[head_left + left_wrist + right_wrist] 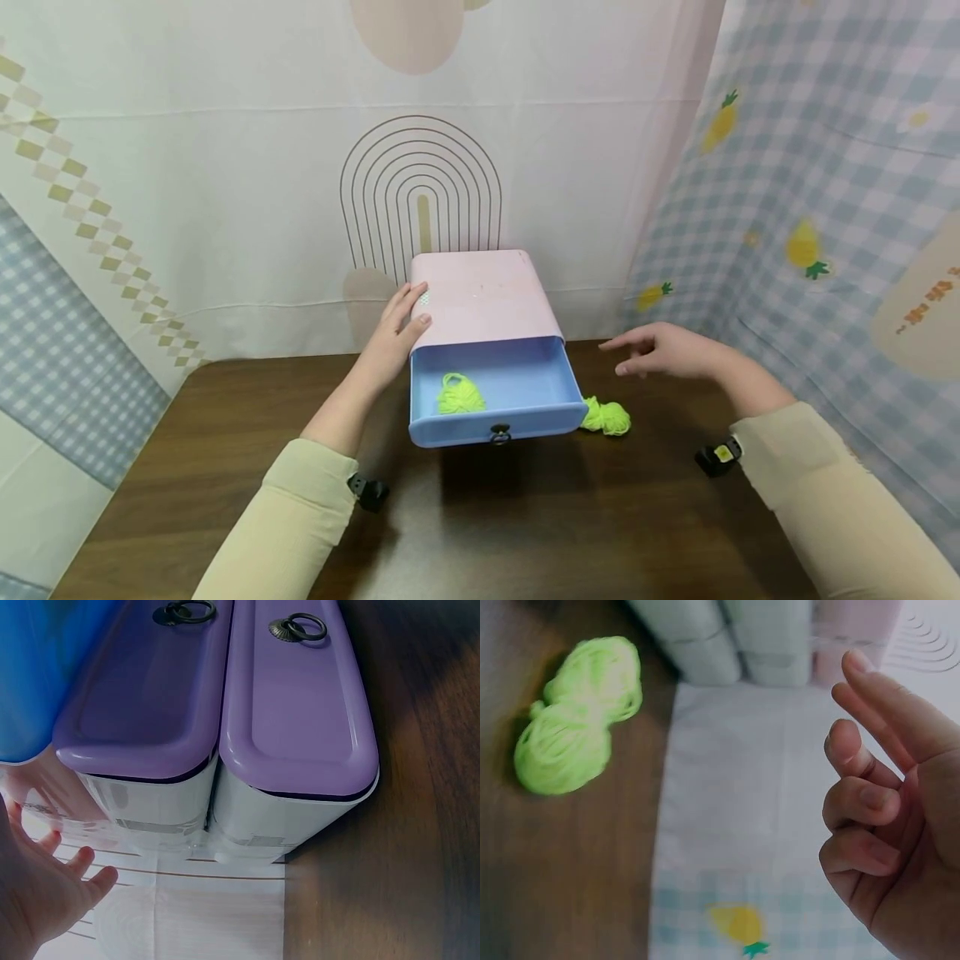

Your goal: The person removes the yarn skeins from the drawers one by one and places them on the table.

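Observation:
A small drawer cabinet with a pink top [483,296] stands on the table, its blue top drawer [525,422] pulled out. Inside that drawer, at its left, lies a bright yellow-green ball of yarn [461,396]. My left hand [393,333] rests against the cabinet's upper left edge, fingers spread. Two purple drawers [300,705] below are closed in the left wrist view. Right of the cabinet, my right hand [667,352] hovers with loosely bent fingers and holds nothing. Near it on the table lies another yellow-green yarn bundle [581,716], partly hidden by the drawer in the head view.
The brown wooden table [262,450] runs under everything. A white patterned cloth [247,208] hangs right behind the cabinet, and a blue checked cloth with pineapples [795,167] hangs at the right. Each drawer front has a metal ring pull [500,434].

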Demonstrator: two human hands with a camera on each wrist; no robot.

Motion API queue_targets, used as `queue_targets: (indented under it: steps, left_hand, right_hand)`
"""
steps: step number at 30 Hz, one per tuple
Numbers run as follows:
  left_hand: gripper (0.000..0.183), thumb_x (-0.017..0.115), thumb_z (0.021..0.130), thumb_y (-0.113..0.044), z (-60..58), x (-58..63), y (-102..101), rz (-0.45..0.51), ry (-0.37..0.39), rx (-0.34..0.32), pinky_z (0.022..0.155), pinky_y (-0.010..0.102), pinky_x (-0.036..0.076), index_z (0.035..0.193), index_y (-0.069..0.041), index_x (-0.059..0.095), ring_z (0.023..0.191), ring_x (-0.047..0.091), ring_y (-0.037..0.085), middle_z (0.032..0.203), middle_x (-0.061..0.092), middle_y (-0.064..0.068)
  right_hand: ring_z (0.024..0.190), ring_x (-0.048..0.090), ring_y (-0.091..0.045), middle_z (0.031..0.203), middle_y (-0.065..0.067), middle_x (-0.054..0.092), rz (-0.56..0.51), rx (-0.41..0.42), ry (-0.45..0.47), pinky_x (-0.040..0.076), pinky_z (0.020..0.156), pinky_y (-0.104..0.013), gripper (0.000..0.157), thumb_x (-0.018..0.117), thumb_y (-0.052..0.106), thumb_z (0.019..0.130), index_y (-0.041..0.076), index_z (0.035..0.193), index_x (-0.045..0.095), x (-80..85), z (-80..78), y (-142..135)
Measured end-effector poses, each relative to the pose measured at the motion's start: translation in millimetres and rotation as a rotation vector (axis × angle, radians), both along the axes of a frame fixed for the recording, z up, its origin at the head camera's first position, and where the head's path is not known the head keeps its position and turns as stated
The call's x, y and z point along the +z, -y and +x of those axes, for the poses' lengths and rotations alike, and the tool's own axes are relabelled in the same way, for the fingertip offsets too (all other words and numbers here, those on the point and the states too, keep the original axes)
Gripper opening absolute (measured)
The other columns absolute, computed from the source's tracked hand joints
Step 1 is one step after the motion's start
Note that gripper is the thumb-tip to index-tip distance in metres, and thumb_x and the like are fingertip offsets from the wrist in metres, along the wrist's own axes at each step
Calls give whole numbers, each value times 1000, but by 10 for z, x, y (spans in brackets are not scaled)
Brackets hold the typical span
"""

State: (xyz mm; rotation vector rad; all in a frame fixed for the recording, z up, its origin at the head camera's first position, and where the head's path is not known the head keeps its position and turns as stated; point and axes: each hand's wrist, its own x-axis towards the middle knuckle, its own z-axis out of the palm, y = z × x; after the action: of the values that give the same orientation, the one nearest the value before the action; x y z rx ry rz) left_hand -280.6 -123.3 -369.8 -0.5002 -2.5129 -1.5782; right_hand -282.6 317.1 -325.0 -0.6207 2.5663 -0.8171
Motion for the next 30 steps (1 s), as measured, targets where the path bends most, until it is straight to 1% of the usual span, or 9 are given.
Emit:
queue_targets:
  steps: [3,8,16,22,26,30]
  left_hand:
    - [60,46,101,-44,2,-5,-1,1,2,4,113,67,14,157,-30,29,151,6,34,166,6,2]
    - [61,45,100,-48,5,-6,-15,-9,10,3,112,67,14,157,-32,29,151,6,34,166,6,1]
    - [61,45,100,-48,-5,-11,-8,-5,4,8,111,69,14,157,-32,29,150,7,36,166,6,3]
    - [62,45,100,-46,-14,-4,-5,-6,1,-3,112,69,13,157,-31,28,150,6,37,166,5,4]
    - [61,45,101,-46,-15,-9,-8,-1,2,-4,111,69,13,157,-31,28,150,6,38,166,5,4]
    - [61,45,101,-47,-10,-5,-4,-2,5,-2,111,69,14,157,-32,28,150,6,37,166,5,4]
  right_hand:
    - [62,50,-21,69,-5,57,-14,15,-14,43,52,-31,51,73,37,89,19,136,62,114,22,80]
    - [61,50,-23,70,-5,58,-7,33,-29,43,54,-32,51,74,41,88,24,135,62,300,96,228]
    - [60,48,-18,72,-7,58,-9,140,-39,45,56,-32,46,75,33,89,20,132,65,550,194,572]
    - [63,50,-18,75,-5,60,28,211,-55,45,58,-30,44,77,29,88,19,130,68,715,243,846]
    - [66,51,-17,76,0,60,86,269,-89,45,60,-30,43,77,29,88,21,129,68,809,266,1039]
    - [68,52,-17,76,1,59,139,332,-108,45,63,-32,43,77,31,88,24,129,68,893,300,1234]
